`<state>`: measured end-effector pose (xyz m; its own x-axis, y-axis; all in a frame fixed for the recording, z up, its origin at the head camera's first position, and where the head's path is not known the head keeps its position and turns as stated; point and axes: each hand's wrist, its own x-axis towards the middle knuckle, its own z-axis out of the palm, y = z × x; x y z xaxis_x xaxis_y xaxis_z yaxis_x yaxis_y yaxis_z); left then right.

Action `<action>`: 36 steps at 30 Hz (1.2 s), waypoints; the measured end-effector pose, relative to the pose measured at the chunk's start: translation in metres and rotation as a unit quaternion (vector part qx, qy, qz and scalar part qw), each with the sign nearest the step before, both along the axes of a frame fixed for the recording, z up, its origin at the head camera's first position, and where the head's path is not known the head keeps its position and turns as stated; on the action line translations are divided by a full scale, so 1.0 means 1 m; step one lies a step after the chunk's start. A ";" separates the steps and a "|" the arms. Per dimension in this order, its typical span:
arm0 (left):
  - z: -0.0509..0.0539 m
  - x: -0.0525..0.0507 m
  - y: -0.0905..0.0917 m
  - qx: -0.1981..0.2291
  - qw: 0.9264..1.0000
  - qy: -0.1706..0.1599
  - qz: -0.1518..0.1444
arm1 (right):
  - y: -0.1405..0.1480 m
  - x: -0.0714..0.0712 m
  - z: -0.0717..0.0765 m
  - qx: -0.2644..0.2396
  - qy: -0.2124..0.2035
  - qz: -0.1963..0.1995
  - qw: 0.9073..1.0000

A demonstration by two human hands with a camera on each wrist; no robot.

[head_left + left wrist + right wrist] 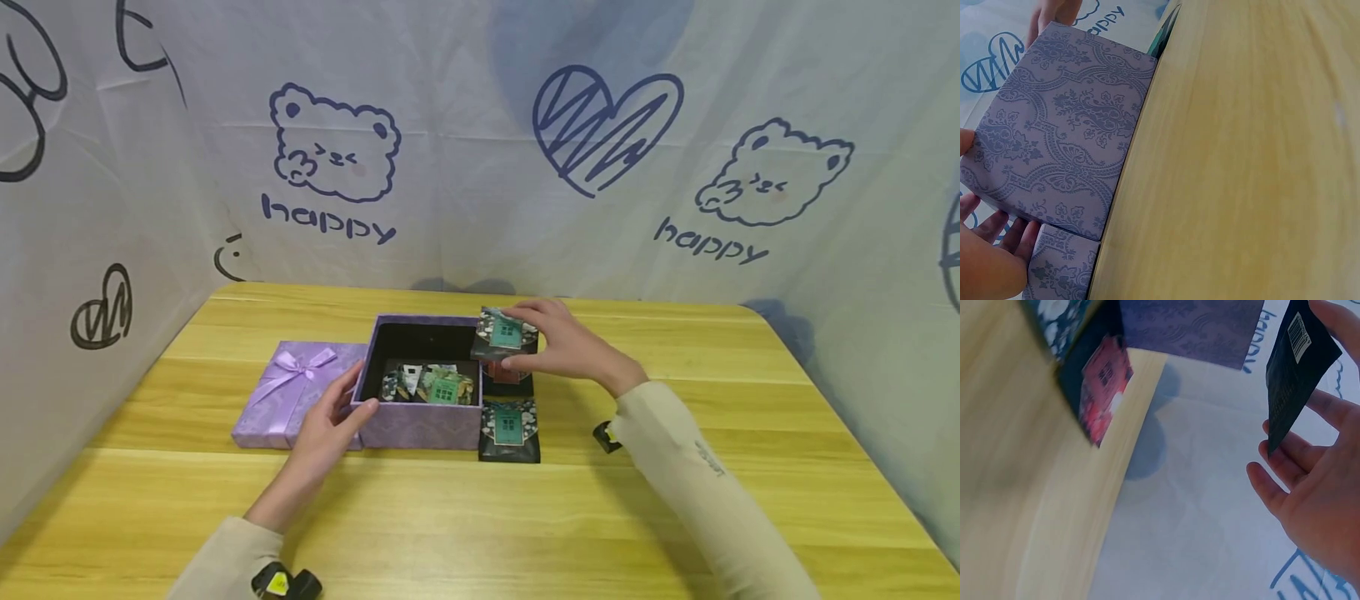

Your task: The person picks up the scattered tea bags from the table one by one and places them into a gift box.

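An open purple gift box [420, 427] stands on the table. My left hand [330, 417] grips its front left corner, with the thumb at the front rim and the fingers along the left side. In the box lie several small packets, among them one with a green label [445, 388]. My right hand [558, 342] pinches a black sachet with a teal label [506, 332] by its edges, raised beside the box's right wall; the right wrist view shows the barcode on the sachet's back [1300, 369]. Beneath it lies a red-labelled sachet [517, 382], partly hidden. Nearer me lies another teal-labelled sachet [510, 429].
Left of the box lies its purple lid [296, 400] with a ribbon bow. Wood-patterned table [450, 525] extends in front and to the right. A printed white cloth [465, 167] hangs behind. Dark cameras sit on both wrists.
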<state>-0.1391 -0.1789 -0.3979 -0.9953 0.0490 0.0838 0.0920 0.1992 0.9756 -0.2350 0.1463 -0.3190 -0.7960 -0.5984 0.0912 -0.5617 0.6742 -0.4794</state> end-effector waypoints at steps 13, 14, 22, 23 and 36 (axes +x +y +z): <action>0.001 0.000 0.001 -0.002 1.000 -0.012 -0.002 | -0.029 0.004 0.012 0.018 0.004 0.036 0.999; 0.001 0.000 0.001 -0.002 1.000 -0.013 -0.002 | -0.031 0.004 0.013 0.020 0.005 0.038 0.999; 0.002 0.000 0.000 -0.001 1.000 -0.011 -0.002 | -0.052 0.004 0.014 0.030 0.003 0.059 0.998; 0.002 0.000 0.000 -0.001 1.000 -0.013 -0.002 | -0.055 0.004 0.014 0.035 0.003 0.062 0.997; 0.003 0.001 0.000 -0.005 1.000 -0.016 -0.003 | -0.088 0.000 0.014 0.051 -0.023 0.091 0.994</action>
<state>-0.1381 -0.1793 -0.3949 -0.9972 0.0548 0.0514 0.0618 0.2091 0.9759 -0.2350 0.0586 -0.3055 -0.6749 -0.7378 -0.0119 -0.6584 0.6094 -0.4418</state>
